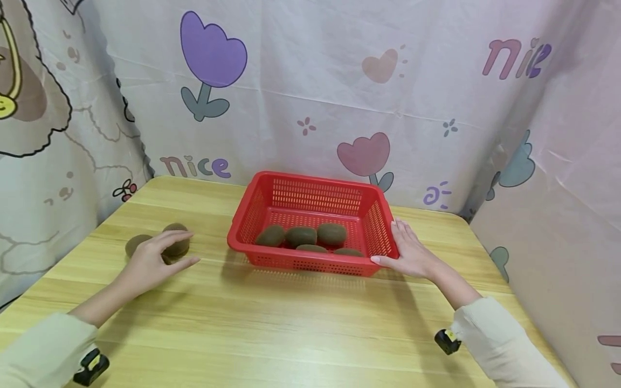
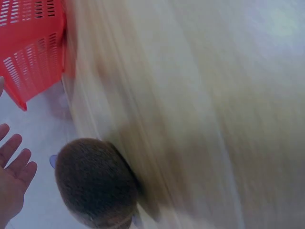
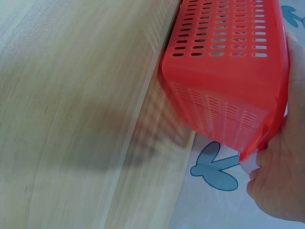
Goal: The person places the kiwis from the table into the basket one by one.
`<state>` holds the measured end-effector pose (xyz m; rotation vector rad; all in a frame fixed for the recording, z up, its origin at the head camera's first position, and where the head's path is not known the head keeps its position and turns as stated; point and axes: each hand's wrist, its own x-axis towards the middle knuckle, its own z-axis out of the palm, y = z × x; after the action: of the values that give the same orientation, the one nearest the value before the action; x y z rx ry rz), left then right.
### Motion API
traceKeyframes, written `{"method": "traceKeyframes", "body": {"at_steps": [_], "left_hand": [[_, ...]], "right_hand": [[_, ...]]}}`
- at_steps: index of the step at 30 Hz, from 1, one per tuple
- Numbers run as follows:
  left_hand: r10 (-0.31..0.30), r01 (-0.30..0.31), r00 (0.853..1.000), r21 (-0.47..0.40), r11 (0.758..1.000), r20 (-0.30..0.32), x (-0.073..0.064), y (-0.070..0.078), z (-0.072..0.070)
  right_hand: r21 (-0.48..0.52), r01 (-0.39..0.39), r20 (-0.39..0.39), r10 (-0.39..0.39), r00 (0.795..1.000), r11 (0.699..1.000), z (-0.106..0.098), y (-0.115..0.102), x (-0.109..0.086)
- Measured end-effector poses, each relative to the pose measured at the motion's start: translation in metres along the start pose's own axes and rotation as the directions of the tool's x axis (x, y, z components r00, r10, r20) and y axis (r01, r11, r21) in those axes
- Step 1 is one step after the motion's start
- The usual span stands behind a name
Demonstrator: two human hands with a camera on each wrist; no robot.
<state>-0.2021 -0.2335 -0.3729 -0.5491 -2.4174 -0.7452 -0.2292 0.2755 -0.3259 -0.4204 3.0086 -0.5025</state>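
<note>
Near the table's left side, my left hand (image 1: 145, 265) reaches to brown fuzzy kiwis, thumb and fingers spread apart. One kiwi (image 1: 178, 248) shows in the gap between thumb and fingers; another kiwi (image 1: 137, 243) lies to its left, partly behind the hand. In the left wrist view, a large kiwi (image 2: 93, 183) stands apart from the spread fingers (image 2: 18, 164). My right hand (image 1: 412, 254) holds the right end of a red plastic basket (image 1: 310, 262), thumb at the front corner and fingers along the outer side. Inside the basket, several kiwis (image 1: 301, 236) lie toward the front.
The basket stands on a light wood-grain table (image 1: 291, 334), toward its back edge. A printed cloth (image 1: 301, 64) with flowers hangs behind the table and along both sides. A small black device (image 1: 447, 341) hangs at the right sleeve, and another black device (image 1: 91, 366) at the left.
</note>
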Motion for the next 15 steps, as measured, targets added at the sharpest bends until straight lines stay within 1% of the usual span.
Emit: {"method": "traceKeyframes", "body": {"at_steps": [4,10,15], "left_hand": [[0.011,-0.011,1.0,0.012,1.0,-0.01,-0.004,-0.006,-0.001],[0.035,-0.035,0.999,0.008,0.999,-0.037,-0.013,-0.015,0.0],[0.009,-0.009,1.0,0.016,1.0,-0.015,-0.022,-0.021,-0.003]], "right_hand": [[0.0,-0.004,0.005,0.004,1.0,1.0,0.0,0.0,0.0],[-0.003,-0.007,0.008,0.007,1.0,1.0,0.001,0.001,0.0],[-0.006,-0.01,0.01,0.01,1.0,1.0,0.0,0.001,0.0]]}}
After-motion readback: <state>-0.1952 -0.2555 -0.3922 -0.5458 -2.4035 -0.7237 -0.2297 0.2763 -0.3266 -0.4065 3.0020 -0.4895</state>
